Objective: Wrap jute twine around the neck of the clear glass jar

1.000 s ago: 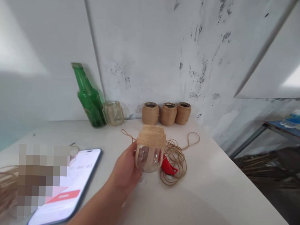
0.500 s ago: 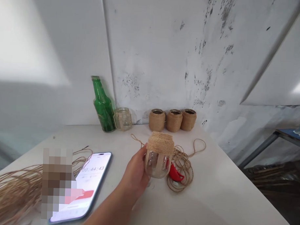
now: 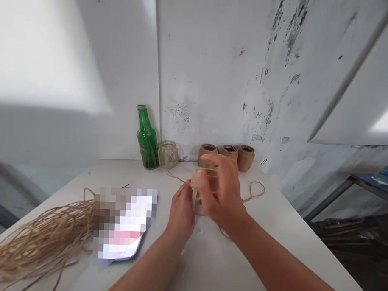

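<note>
My left hand (image 3: 181, 213) grips the side of a small glass jar (image 3: 199, 192) whose top part is wound with jute twine. My right hand (image 3: 220, 193) has come over the jar from the right and covers most of it, fingers curled on it. A thin strand of twine (image 3: 172, 175) runs off the jar to the back left. Loose loops of twine (image 3: 254, 191) lie on the white table (image 3: 273, 233) just behind my right hand.
Against the wall stand a green glass bottle (image 3: 147, 137), a bare glass jar (image 3: 168, 154) and three twine-covered jars (image 3: 245, 158). A phone (image 3: 124, 228) lies left of my hands, with a big bundle of raffia (image 3: 38, 242) further left. The table's edge drops off at the right.
My right hand has come into view and closed over the jar. The camera has swung left and back, so the raffia bundle shows more. The red object by the twine is now hidden.
</note>
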`<state>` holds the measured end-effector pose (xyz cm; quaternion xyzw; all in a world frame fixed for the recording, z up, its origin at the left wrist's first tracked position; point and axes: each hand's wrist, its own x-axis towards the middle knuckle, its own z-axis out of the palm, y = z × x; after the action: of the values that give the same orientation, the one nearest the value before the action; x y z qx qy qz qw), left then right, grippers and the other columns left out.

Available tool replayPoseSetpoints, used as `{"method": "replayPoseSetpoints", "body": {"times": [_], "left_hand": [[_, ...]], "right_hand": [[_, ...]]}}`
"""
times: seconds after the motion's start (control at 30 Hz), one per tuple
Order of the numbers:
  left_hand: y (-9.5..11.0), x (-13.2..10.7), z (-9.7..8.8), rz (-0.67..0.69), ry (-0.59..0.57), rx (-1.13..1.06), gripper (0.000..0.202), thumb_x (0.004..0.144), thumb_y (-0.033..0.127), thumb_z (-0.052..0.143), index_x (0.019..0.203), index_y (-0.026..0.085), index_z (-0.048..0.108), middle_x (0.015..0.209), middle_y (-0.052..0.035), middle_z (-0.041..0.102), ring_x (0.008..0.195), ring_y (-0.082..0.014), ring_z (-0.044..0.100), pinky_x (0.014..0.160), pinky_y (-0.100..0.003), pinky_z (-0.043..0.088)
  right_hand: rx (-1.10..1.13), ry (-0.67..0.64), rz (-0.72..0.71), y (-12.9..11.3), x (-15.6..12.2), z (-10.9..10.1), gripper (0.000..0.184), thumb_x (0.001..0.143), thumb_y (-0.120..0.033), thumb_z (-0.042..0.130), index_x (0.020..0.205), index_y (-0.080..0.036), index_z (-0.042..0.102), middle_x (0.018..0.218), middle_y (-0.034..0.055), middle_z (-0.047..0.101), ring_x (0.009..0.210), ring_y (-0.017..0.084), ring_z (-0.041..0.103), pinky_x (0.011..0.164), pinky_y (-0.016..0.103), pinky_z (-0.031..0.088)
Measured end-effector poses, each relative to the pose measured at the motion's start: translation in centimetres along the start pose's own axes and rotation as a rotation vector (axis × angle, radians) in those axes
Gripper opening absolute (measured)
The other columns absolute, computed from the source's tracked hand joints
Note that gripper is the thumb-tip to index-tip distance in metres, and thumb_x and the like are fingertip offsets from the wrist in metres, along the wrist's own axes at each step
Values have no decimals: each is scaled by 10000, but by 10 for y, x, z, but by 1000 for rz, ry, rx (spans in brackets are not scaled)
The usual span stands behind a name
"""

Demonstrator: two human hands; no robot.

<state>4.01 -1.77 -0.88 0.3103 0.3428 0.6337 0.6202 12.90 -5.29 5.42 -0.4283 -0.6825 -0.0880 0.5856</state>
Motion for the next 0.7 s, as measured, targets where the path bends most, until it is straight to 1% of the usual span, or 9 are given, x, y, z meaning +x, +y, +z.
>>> {"method": "replayPoseSetpoints", "body": {"times": [0.1,0.17,0.2,0.27,0.33,0.4,0.53,0.6,0.7], "left_hand": [[-2,5,-5,-17,-34,-16,342,958,479,705,1115,188,795,1097,-112,820,1107,-309,757,947,-411,601],[-3,8,-9,27,-35,3,378,982,507,685,1195,213,790,1161,-108,816,1181,-294,734,1000,-398,578],[-3,9,-11,48,-34,16,392,987,517,684,1227,225,787,1185,-108,814,1199,-290,728,1015,-397,571],[-2,9,-13,75,-33,38,412,991,532,686,1270,245,783,1221,-110,808,1205,-290,727,1022,-404,571],[1,7,-12,81,-22,58,409,989,535,694,1274,259,791,1242,-107,806,1212,-293,724,1023,-409,574],[5,4,-10,86,-4,105,393,984,535,701,1251,268,811,1252,-101,805,1234,-296,712,1033,-408,570],[9,-3,-4,79,-49,165,376,964,524,736,1223,268,831,1252,-100,808,1239,-303,707,1048,-413,564],[8,-5,-3,95,-80,149,341,960,502,749,1189,266,842,1246,-85,811,1252,-289,699,1091,-403,540],[7,-3,-3,96,-112,125,328,946,490,764,1146,244,849,1203,-81,820,1243,-286,698,1110,-402,521]], "right_hand": [[83,50,384,33,-21,-3,400,1051,-416,558,1413,-248,561,1476,142,607,1364,331,552,1123,550,462],[278,-35,640,46,-35,1,453,1082,-527,480,1451,-268,528,1504,139,603,1356,332,581,1100,544,495],[380,-120,692,50,-40,3,471,1085,-559,468,1457,-276,524,1499,135,618,1334,327,610,1089,530,514],[499,-237,670,51,-46,8,463,1081,-572,497,1446,-290,538,1490,111,643,1336,304,625,1140,493,493],[560,-270,624,50,-48,10,454,1068,-553,559,1451,-312,530,1491,80,653,1359,275,619,1199,456,448],[626,-262,667,47,-46,9,489,1046,-546,615,1469,-331,494,1493,64,659,1377,260,616,1205,438,448],[645,-228,789,45,-41,4,591,921,-520,803,1389,-318,505,1411,78,714,1306,277,673,1099,425,546],[637,-195,796,43,-39,3,628,860,-469,872,1352,-308,516,1358,78,737,1239,273,704,1055,413,573],[667,-136,781,41,-37,2,570,861,-413,871,1316,-299,548,1306,66,757,1182,253,725,1027,393,589]]}}
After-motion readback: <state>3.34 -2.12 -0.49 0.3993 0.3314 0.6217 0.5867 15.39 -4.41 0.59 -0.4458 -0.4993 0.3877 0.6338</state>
